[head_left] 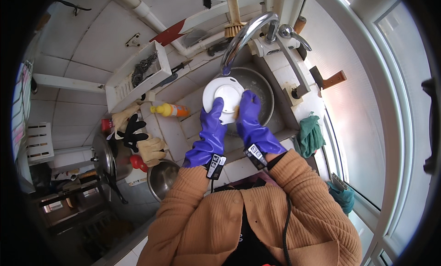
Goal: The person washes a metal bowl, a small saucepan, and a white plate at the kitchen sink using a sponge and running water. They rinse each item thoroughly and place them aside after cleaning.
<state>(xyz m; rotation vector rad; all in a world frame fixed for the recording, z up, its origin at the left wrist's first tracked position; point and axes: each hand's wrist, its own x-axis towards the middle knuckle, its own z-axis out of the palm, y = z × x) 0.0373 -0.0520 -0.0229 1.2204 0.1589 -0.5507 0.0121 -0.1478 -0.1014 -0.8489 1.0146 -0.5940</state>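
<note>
Both hands wear purple rubber gloves. My left hand (213,118) grips a round white lid or shallow dish (208,92) by its lower left side, with the thumb across its face. The dish has small oval openings near its rim. My right hand (249,105) is closed on a tan scrubbing pad or sponge (236,112) at the dish's right edge; most of the pad is hidden by the fingers. Beneath both hands, a wide grey metal basin (270,93) stands in the tiled sink. The curved chrome faucet (237,38) hangs just above the dish.
An orange bottle with a yellow cap (172,110) lies left of the sink. Work gloves (150,150), a steel bowl (162,178) and a lidded pot (103,155) are farther left. A white tray (113,93) holds steel wool. A green cloth (309,136) and a wooden-handled cleaver (334,80) are at right.
</note>
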